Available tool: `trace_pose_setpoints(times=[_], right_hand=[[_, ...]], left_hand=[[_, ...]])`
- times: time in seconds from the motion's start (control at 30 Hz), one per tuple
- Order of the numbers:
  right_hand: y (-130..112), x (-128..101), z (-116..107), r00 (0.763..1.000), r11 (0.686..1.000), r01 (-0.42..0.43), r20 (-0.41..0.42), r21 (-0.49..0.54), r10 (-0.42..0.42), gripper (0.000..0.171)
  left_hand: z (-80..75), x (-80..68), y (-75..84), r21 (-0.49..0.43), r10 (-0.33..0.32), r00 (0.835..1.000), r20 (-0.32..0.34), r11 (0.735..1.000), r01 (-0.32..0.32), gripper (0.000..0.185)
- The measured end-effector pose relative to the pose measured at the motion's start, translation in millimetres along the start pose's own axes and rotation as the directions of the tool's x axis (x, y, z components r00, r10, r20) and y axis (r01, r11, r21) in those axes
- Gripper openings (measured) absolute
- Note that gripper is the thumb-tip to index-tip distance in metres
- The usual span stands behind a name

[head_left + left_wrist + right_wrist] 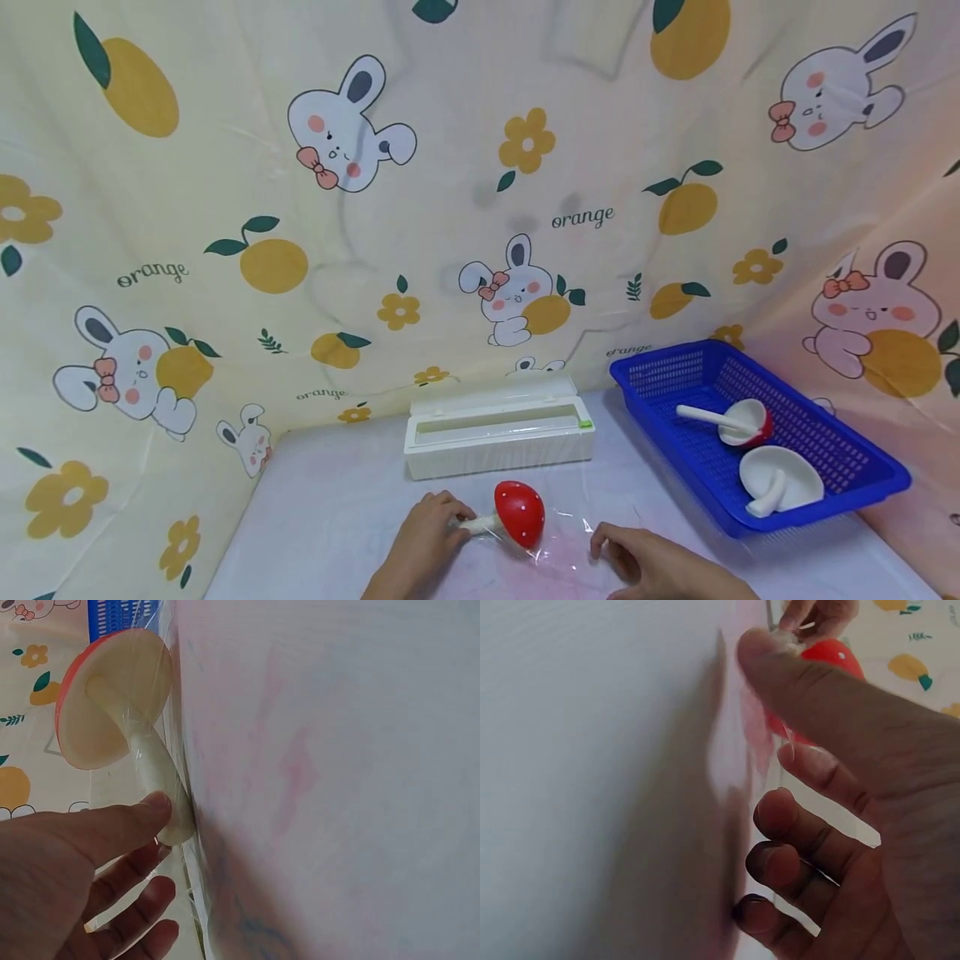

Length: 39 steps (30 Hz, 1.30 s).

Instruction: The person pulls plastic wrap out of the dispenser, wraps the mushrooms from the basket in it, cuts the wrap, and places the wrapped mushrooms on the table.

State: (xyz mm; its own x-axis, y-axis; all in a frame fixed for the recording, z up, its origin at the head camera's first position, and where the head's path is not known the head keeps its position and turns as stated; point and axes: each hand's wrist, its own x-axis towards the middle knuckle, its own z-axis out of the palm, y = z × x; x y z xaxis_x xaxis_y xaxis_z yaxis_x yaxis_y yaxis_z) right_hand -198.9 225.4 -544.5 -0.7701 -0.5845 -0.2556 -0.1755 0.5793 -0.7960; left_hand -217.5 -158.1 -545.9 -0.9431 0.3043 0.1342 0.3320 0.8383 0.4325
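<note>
Here I am, bent low over the white tabletop [315,500]; my left hand [426,533] has thumb and forefinger pinched on the stem of the red mushroom [520,512], down near the stem's end, with the other fingers loosely bent below; the mushroom lies on its side in front of me, white-dotted cap toward my right, clear film [558,558] shining close about the cap; whether any of it passes over the stem, I can't tell!

Over to my right hand [660,562], beside the edge of that film; thumb and fingers stand apart, slightly bent, gripping nothing that I can make out; whether a fingertip brushes the plastic, I can't tell.

Now the score: the white box [498,457] sits just beyond the mushroom, lid up, and film seems to run down its front, so I count the drawing-out as at least begun; the mushroom is in place by the film, and I count that done too; but no snug wrapping shows round the cap, so closing and freeing the sheet look left to me; call it an early stage!

Off to the right, the blue basket [847,502] holds a red-rimmed mushroom [750,421] and a pale mushroom [776,479], both undersides up; finished or waiting, I can't tell, for any film on them is too faint to judge.
</note>
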Motion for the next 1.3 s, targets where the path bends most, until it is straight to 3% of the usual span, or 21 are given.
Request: trace_pose_setpoints(times=[0.17, 0.43, 0.5, 0.57, 0.63, 0.67, 0.73, 0.77, 0.8, 0.83, 0.87, 0.93, 1.07, 1.2, 1.3], right_hand=[[1.9, 1.6, 1.1, 0.999, 0.999, -0.034, 0.018, 0.024, 0.033, 0.028], [3.2, 6.2, -1.8, 0.999, 0.999, 0.034, 0.023, 0.032, -0.035, 0.007], [2.6, 8.5, -2.8, 0.998, 0.997, 0.061, 0.018, 0.041, -0.062, 0.005], [1.8, 12.4, -3.5, 0.984, 0.984, 0.179, -0.016, -0.004, -0.179, 0.006], [-0.4, 18.0, -3.4, 0.931, 0.932, 0.351, -0.078, -0.088, -0.358, 0.010], [-2.1, 21.4, -3.2, 0.885, 0.889, 0.436, -0.115, -0.141, -0.452, 0.012], [-6.6, 28.9, -1.8, 0.753, 0.774, 0.574, -0.198, -0.266, -0.627, 0.019], [-9.9, 32.3, -1.0, 0.704, 0.738, 0.606, -0.233, -0.296, -0.671, 0.021], [-13.5, 35.2, -0.2, 0.668, 0.717, 0.622, -0.266, -0.314, -0.695, 0.024], [-16.9, 38.1, 0.4, 0.649, 0.711, 0.628, -0.291, -0.316, -0.703, 0.025], [-20.2, 40.7, 1.0, 0.647, 0.719, 0.624, -0.314, -0.305, -0.695, 0.025], [-26.5, 46.1, 2.1, 0.665, 0.752, 0.602, -0.351, -0.269, -0.659, 0.022], [-37.4, 59.1, 3.5, 0.746, 0.838, 0.523, -0.393, -0.155, -0.538, 0.014], [-46.7, 71.9, 3.3, 0.806, 0.899, 0.438, -0.431, -0.027, -0.405, 0.010], [-50.9, 80.0, 2.6, 0.820, 0.920, 0.389, -0.471, 0.042, -0.325, 0.009]], left_hand=[[-0.4, 0.9, -1.2, -0.003, -0.026, 1.000, 0.018, 1.000, 0.026, 0.018], [-2.8, 0.2, -1.0, -0.005, -0.045, 0.999, 0.027, 0.999, 0.045, 0.017], [-3.6, -0.3, -0.7, -0.005, -0.039, 0.999, 0.021, 0.999, 0.039, 0.017], [-3.8, -0.6, -0.9, -0.003, -0.033, 0.999, 0.016, 0.999, 0.033, 0.017], [-3.5, -0.9, -1.5, -0.002, -0.031, 0.999, 0.015, 1.000, 0.032, 0.017], [-3.4, -1.0, -1.8, -0.001, -0.030, 0.999, 0.014, 1.000, 0.031, 0.017], [-3.0, -1.1, -2.6, -0.003, -0.035, 0.999, 0.017, 0.999, 0.035, 0.017], [-2.8, -0.9, -3.2, -0.003, -0.039, 0.999, 0.020, 0.999, 0.039, 0.017], [-2.8, -0.5, -3.6, -0.006, -0.043, 0.999, 0.025, 0.999, 0.043, 0.017], [-3.0, -0.2, -3.9, -0.007, -0.046, 0.998, 0.030, 0.999, 0.046, 0.017], [-3.3, 0.3, -3.7, -0.009, -0.049, 0.998, 0.035, 0.999, 0.049, 0.017], [-4.0, 1.3, -2.8, -0.012, -0.058, 0.997, 0.047, 0.998, 0.059, 0.018], [-4.8, 1.5, 0.7, 0.005, -0.041, 0.998, 0.046, 0.999, 0.041, 0.020], [-5.4, 0.9, 3.7, 0.024, -0.017, 0.999, 0.034, 1.000, 0.016, 0.021], [-5.9, 1.1, 5.2, 0.032, -0.007, 0.999, 0.033, 0.999, 0.006, 0.020]])
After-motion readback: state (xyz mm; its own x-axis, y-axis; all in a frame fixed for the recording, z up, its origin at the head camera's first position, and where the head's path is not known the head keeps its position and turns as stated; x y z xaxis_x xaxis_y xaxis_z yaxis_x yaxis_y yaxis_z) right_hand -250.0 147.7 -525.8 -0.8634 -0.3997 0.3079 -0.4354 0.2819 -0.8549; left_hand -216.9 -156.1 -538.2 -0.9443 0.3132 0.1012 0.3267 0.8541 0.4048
